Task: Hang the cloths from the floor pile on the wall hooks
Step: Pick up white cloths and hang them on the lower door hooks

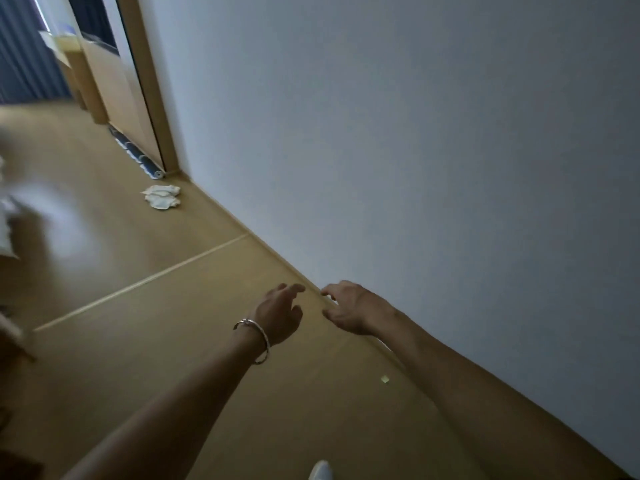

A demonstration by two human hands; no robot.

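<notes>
Now: approach step. My left grip [280, 313] and right grip [349, 310] empty, fingers loosely spread, out over tan wooden floor [166, 348]. Small crumpled white cloth pile [161, 196] well ahead, on floor beside plain white wall [415, 133]. Hooks not visible. Next: step closer, bend, pinch top cloth.

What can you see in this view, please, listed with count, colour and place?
smooth floor: one, tan, lower left
plain wall: one, pale grey-white, right; no hooks in view
wooden door frame: one, tan, upper left
crumpled fabric cloth pile: one, white, on the floor beside the wall, near the door frame
rolled patterned mat: one, blue and white, on the floor at the door frame's foot
small scrap: one, pale yellow, on the floor near the wall
shoe tip: one, white, bottom edge
metal bracelet: one, silver, left wrist
left hand: empty, fingers loose, above the floor
right hand: empty, fingers loose, by the wall's foot
</notes>
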